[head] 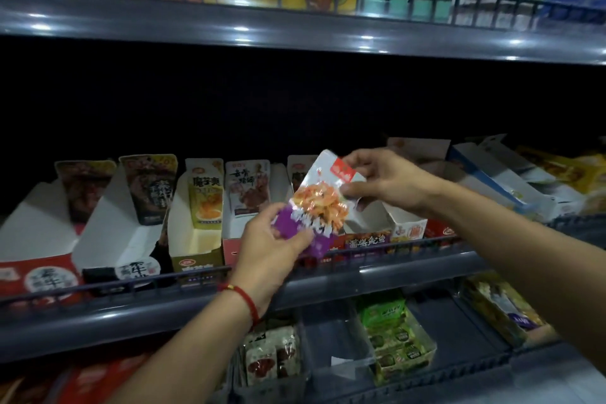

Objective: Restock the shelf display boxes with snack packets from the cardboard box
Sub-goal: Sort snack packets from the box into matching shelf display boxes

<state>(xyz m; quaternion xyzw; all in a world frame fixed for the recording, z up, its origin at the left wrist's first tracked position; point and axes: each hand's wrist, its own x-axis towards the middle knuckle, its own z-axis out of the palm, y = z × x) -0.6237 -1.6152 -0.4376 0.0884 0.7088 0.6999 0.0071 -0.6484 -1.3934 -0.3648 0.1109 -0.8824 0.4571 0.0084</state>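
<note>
Purple packet (323, 203) mid-frame, pinched by our left hand (275, 239) and right hand (387, 179), might snag that box (387, 216) edge.

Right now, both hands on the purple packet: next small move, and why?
Probably lower the purple packet into the open display box right behind it. Left hand grips its bottom, right hand pinches its top, and that box looks nearly empty.

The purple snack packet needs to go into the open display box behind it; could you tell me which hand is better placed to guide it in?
Probably the right hand: it pinches the snack packet's top directly above the open display box.
</note>
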